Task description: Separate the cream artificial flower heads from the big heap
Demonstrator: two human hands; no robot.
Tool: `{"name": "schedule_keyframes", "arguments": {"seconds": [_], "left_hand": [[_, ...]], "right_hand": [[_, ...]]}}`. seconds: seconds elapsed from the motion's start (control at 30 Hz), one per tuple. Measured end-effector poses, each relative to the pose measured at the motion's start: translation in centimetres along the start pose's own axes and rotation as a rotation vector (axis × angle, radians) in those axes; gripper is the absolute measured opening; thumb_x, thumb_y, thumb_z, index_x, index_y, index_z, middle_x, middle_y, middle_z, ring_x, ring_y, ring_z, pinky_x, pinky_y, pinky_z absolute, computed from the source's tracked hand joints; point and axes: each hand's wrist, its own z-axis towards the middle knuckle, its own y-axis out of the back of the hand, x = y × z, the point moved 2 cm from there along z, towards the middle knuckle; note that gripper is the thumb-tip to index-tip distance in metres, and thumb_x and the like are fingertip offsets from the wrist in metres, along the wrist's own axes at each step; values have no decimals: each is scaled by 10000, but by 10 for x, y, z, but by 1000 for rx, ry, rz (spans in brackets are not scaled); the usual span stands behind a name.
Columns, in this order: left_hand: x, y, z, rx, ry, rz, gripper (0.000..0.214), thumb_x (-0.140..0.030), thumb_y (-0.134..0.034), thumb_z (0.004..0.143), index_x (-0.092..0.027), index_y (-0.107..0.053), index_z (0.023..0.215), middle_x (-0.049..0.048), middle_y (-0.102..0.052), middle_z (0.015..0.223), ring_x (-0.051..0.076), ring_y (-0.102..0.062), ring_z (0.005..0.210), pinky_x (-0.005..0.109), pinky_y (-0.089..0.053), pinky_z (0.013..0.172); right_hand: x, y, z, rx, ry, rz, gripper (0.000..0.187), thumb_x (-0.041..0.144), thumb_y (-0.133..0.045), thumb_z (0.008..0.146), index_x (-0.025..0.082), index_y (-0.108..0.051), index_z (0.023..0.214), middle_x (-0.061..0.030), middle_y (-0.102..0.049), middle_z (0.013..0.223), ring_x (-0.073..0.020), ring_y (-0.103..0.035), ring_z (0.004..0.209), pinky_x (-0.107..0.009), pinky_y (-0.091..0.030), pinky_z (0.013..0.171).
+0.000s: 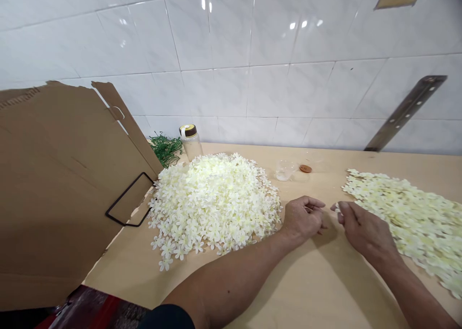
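Observation:
My left hand (303, 218) hovers low over the pale tabletop, just right of a large heap of white artificial flowers (216, 203). Its fingers are curled in, and whatever they hold is hidden. Close by on the right, my right hand (368, 229) pinches a small white flower piece (337, 207) between thumb and fingertips. The two hands nearly meet but stay apart. Beside my right forearm spreads a flatter layer of cream-white flowers (411, 213). Beyond the hands stand a small clear cup (284, 171) and, next to it, a round orange-brown disc (305, 168).
A large cardboard box (61, 184) takes up the left, with a black rectangular frame (124, 194) against it. Green plastic stems (166, 148) and a clear bottle (192, 146) with a brown lid stand behind the heap. A perforated strip (406, 112) leans on the tiled wall (231, 93).

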Motion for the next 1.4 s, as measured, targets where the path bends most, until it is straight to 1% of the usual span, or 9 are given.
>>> {"name": "schedule_keyframes", "arguments": {"seconds": [0.2, 0.3, 0.4, 0.5, 0.7, 0.93, 1.13, 1.3, 1.4], "left_hand": [[3, 1, 3, -68, -34, 1, 167, -100, -588, 764, -123, -663, 912, -29, -541, 543, 100, -554, 419, 180, -455, 366], [3, 2, 4, -99, -45, 6, 162, -105, -585, 763, -128, -653, 908, -32, -540, 550, 104, -564, 426, 183, -463, 367], [5, 3, 6, -110, -66, 35, 168, -109, -580, 765, -137, -647, 917, -36, -542, 552, 109, -576, 440, 173, -448, 357], [6, 4, 8, -118, -78, 44, 157, -122, -578, 771, -143, -639, 913, -29, -567, 583, 104, -577, 446, 176, -452, 361], [3, 4, 7, -83, -90, 45, 142, -136, -574, 763, -144, -622, 896, -33, -572, 585, 96, -560, 431, 182, -448, 367], [-2, 4, 5, -49, -115, 42, 170, -316, -598, 827, -147, -616, 825, -23, -579, 513, 104, -526, 382, 208, -449, 384], [1, 3, 7, 2, -109, 20, 298, -443, -625, 821, -149, -607, 772, -13, -582, 494, 108, -525, 380, 208, -435, 381], [-3, 3, 6, 9, -119, 22, 270, -409, -659, 799, -149, -595, 763, -15, -592, 499, 94, -507, 375, 198, -420, 383], [-5, 3, 4, -4, -101, 22, 286, -417, -653, 805, -150, -584, 732, -15, -586, 487, 91, -502, 368, 197, -417, 390]], "right_hand": [[-4, -5, 0, 118, -1, 230, 413, 589, -539, 844, 220, -717, 887, -45, -680, 576, -211, -636, 507, -317, -471, 533], [0, -3, -3, 90, -81, 316, 480, 642, -622, 765, 199, -737, 907, -17, -660, 526, -207, -633, 484, -298, -473, 509], [4, 2, -4, 68, -92, 199, 467, 639, -591, 799, 199, -749, 806, -9, -633, 479, -187, -600, 435, -284, -441, 483], [7, 5, -4, 2, -17, 114, 481, 618, -508, 865, 215, -754, 776, -24, -690, 581, -196, -665, 572, -269, -459, 542], [8, -2, -8, 42, -32, 372, 535, 636, -433, 910, 191, -724, 852, -28, -677, 614, -139, -558, 399, -262, -471, 446], [16, 1, -10, 29, 60, 448, 432, 515, -604, 855, 209, -683, 1150, -35, -700, 761, -157, -630, 545, -296, -555, 586], [16, 2, -11, -14, 74, 448, 311, 453, -693, 778, 210, -681, 971, -38, -679, 801, -183, -654, 727, -288, -560, 638], [21, 4, -10, 116, 54, 681, 380, 439, -720, 749, 194, -665, 1034, -46, -678, 838, -181, -649, 752, -281, -561, 626], [25, 8, -11, 166, 0, 763, 416, 465, -728, 748, 176, -672, 1042, -29, -676, 755, -157, -623, 621, -282, -545, 588]]}}
